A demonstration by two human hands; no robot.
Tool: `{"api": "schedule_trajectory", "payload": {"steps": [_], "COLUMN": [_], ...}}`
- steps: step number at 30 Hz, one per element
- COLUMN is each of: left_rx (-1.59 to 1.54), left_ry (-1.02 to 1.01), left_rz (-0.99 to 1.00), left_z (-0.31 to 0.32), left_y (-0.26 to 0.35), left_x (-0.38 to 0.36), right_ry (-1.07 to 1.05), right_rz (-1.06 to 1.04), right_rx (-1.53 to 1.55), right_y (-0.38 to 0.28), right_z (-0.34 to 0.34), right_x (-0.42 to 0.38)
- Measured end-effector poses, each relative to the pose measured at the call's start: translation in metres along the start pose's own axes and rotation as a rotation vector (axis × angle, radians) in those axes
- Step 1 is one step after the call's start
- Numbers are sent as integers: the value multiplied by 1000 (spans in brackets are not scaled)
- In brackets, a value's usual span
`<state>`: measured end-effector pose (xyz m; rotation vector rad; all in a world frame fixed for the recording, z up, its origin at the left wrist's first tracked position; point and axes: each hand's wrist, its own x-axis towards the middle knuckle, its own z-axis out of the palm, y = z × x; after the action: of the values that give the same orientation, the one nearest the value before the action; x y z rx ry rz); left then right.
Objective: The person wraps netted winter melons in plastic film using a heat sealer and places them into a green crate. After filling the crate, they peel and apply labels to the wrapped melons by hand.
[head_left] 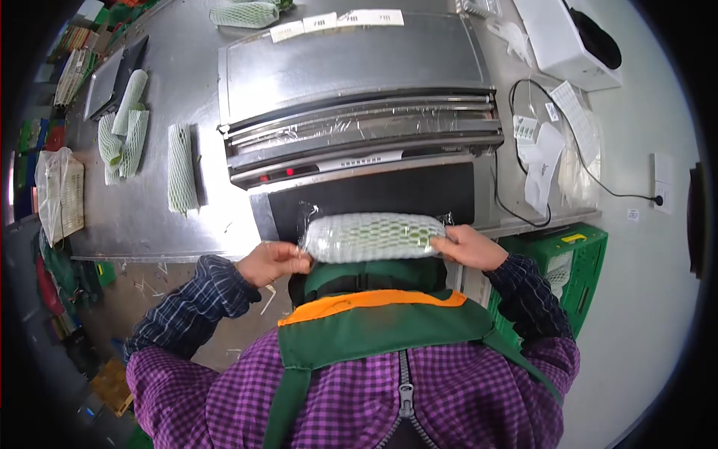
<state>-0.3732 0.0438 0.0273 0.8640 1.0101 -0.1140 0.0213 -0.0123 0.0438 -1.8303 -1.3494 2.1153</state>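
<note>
A long bundle in a white foam net sleeve [374,238], with something green inside, lies crosswise in front of my body. Clear plastic film covers it and shines at its ends. My left hand [275,263] pinches the film at the left end. At the other end, my right hand [475,249] grips the bundle with the thumb on top. Just beyond it is the black front plate [374,196] of a film wrapping machine [359,135], which has two red lights at its left.
Foam-netted pieces [129,135] lie on the steel table [149,224] at left, with a single foam-netted piece [182,168] nearer the machine. A black cable [499,183] runs along the right. Below it stands a green crate [583,277]. A white box [568,37] is at back right.
</note>
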Motion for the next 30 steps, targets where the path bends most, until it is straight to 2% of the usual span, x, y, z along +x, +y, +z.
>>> {"api": "schedule_trajectory", "payload": {"steps": [1, 2, 4, 5, 6, 8, 9, 10, 12, 14, 16, 17, 19, 20, 22, 23, 24, 25, 26, 28, 29, 30], "left_rx": [-23, -26, -35, -32, -190, -511, -562, -564, -684, -627, -717, -712, -450, -443, -803, -761, -737, -655, -572, -797, -1034, -1025], "left_ry": [74, 71, 316, 313, 333, 373, 406, 406, 281, 291, 236, 233, 335, 328, 176, -66, -367, -394, -420, -308, -634, -650], "left_rz": [130, 119, 272, 269, 215, 101, 30, 25, 58, 52, 27, 27, 299, 297, 252, 368, 592, 703, 810, 772, 630, 616], "left_z": [10, 10, 4, 3, 3, 4, 7, 8, 10, 19, 30, 36, 44, 52, 66, 45, 54, 60, 70, 115, 121, 121], "left_y": [-1, -3, -6, -8, -12, -23, -38, -52, -81, -98, -108, -113, -119, -96, -62, -73, -48, -22, 1, 42, 47, 38], "left_x": [0, -1, -2, -5, -8, -14, -12, -7, 9, 41, 68, 74, 82, 71, 37, 44, 48, 50, 48, 39, 42, 41], "right_ry": [52, 80, 268, 369, 425, 419, 415, 381, 349, 362, 243, 248, 227, 236, -268, -383, -496, -532, -617, -484, -459, -439], "right_rz": [-5, 8, -28, -18, -68, -19, -15, 29, 75, -46, -345, -346, -548, -550, -239, -351, -472, -586, -716, -708, -704, -717], "right_rx": [27, 41, 92, 93, 161, 259, 258, 337, 419, 773, 488, 491, 749, 754, 1125, 1213, 1292, 1123, 1278, 1313, 1364, 1371], "right_y": [7, 5, 11, 4, 16, 48, 69, 91, 121, 128, 134, 140, 146, 118, 63, 45, 30, 18, 8, -4, -7, -4], "right_z": [6, 6, 3, 1, 0, 8, 14, 22, 43, 75, 88, 96, 110, 104, 91, 97, 103, 104, 115, 112, 111, 110], "right_x": [4, 1, 0, -4, -4, 3, 7, 12, 33, 65, 86, 93, 108, 99, 69, 56, 47, 43, 40, 21, 12, 3]}}
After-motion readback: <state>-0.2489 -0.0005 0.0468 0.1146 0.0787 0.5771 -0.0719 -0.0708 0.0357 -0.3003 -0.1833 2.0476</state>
